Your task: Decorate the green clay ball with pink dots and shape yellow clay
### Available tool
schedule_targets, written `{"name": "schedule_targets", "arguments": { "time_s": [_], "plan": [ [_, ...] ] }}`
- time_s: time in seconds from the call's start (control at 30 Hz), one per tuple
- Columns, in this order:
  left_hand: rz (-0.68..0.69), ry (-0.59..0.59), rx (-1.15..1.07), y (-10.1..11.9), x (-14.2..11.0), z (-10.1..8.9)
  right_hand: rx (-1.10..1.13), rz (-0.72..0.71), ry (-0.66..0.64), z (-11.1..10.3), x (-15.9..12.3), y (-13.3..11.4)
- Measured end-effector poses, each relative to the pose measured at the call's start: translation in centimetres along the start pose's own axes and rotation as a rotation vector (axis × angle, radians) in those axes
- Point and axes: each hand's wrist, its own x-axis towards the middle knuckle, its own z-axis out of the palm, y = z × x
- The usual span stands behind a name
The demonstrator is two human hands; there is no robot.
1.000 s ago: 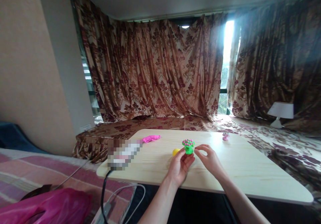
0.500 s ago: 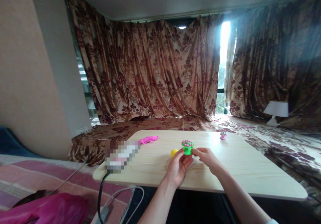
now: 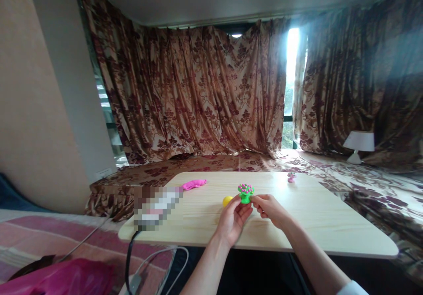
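Observation:
A small green clay mushroom (image 3: 245, 194) with pink dots over its cap is held upright above the table. My left hand (image 3: 232, 221) is closed around its base from the left and below. From the right, my right hand (image 3: 269, 209) pinches with thumb and forefinger at the side of the green stem; its other fingers are curled in. Behind my left fingers sits a yellow ball (image 3: 227, 200), partly hidden. Toward the far right of the table stands a small pink figure (image 3: 291, 178) with a dotted top.
A pink pouch-like lump (image 3: 194, 184) lies at the back left of the wooden table (image 3: 317, 215). Beside it is a blurred-out object (image 3: 160, 209) with a black cable. A white lamp (image 3: 358, 145) stands on the right ledge, and a magenta bag (image 3: 62, 279) lies at lower left.
The whole view has shifted slightly, so things appear a little further left. Both hands keep their places at the mushroom, with the right fingers slightly more curled.

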Motion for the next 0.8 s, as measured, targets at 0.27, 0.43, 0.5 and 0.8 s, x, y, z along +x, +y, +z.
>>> {"name": "schedule_targets", "arguments": {
  "time_s": [0.27,0.43,0.5,0.8],
  "plan": [
    [-0.025,0.057,-0.020,0.1,0.0,0.2,0.028,0.038,0.045,-3.0,0.3,0.5],
    [-0.033,0.062,-0.028,0.1,-0.1,0.4,-0.007,0.074,0.181,-9.3,0.3,1.1],
    [-0.030,0.055,-0.026,0.1,0.0,0.4,-0.026,0.096,0.255,-12.3,0.4,1.2],
    [-0.037,0.034,0.017,0.0,0.1,0.5,-0.125,0.220,0.540,-20.4,2.0,1.4]
  ]
}}
